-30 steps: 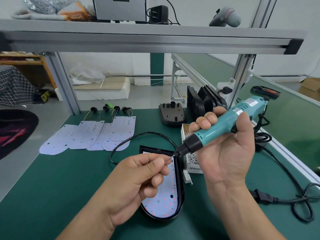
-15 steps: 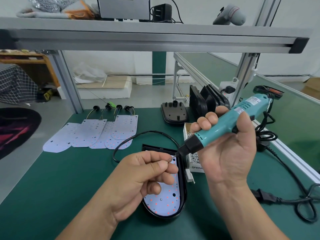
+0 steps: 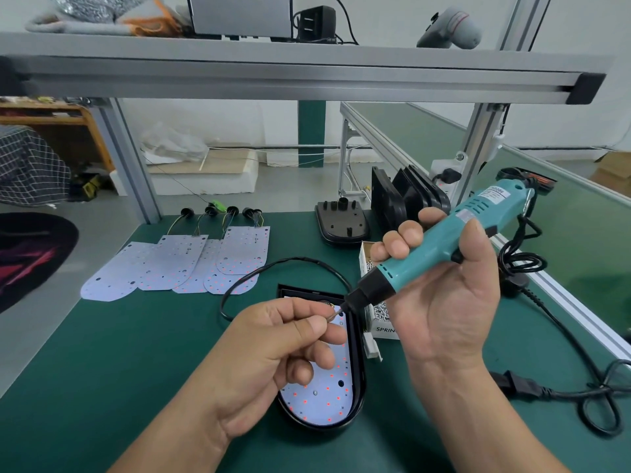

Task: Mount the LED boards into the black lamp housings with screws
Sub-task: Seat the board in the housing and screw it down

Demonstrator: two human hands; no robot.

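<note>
A black lamp housing (image 3: 356,377) lies on the green mat with a white LED board (image 3: 321,401) seated inside it. My right hand (image 3: 444,302) grips a teal electric screwdriver (image 3: 444,240), tilted with its black nose down and to the left. My left hand (image 3: 273,353) pinches a small screw (image 3: 329,317) between thumb and forefinger, right at the driver's bit, above the housing's upper end. Several spare LED boards (image 3: 177,264) with wired black plugs lie fanned out at the back left.
A white box of screws (image 3: 370,268) stands just right of the housing. More black housings (image 3: 341,220) lie and lean at the back right. The driver's black power cord (image 3: 563,387) coils across the mat at right. An aluminium frame shelf (image 3: 307,73) spans overhead.
Both hands stay almost in place. My left hand keeps the screw pinched at the driver's bit; the view has shifted slightly.
</note>
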